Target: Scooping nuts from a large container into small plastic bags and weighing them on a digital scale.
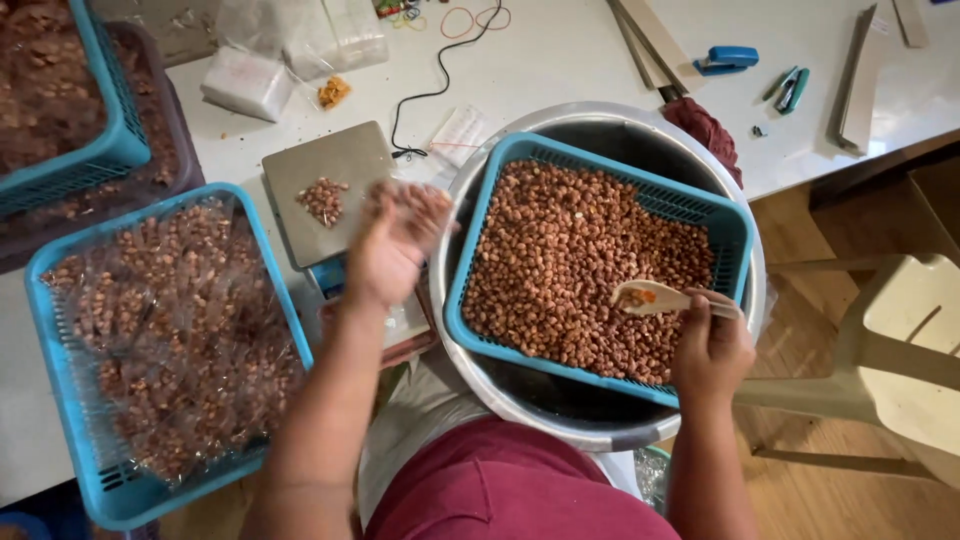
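Right hand (712, 345) is down at the near right corner of the blue basket (735, 232), fingers wrapped tight around a pale wooden scoop (648, 297) that holds a few peanuts over the heap of peanuts (580, 265). That basket sits inside a big metal basin (600, 425). Left hand (395, 240) is raised, palm up and cupped, fingers loose and spread, holding a blurred handful of nuts just beside the scale (330, 190), where a small pile of peanuts (323, 199) lies on the steel platform. Far left, another blue basket (60, 250) holds bagged peanuts.
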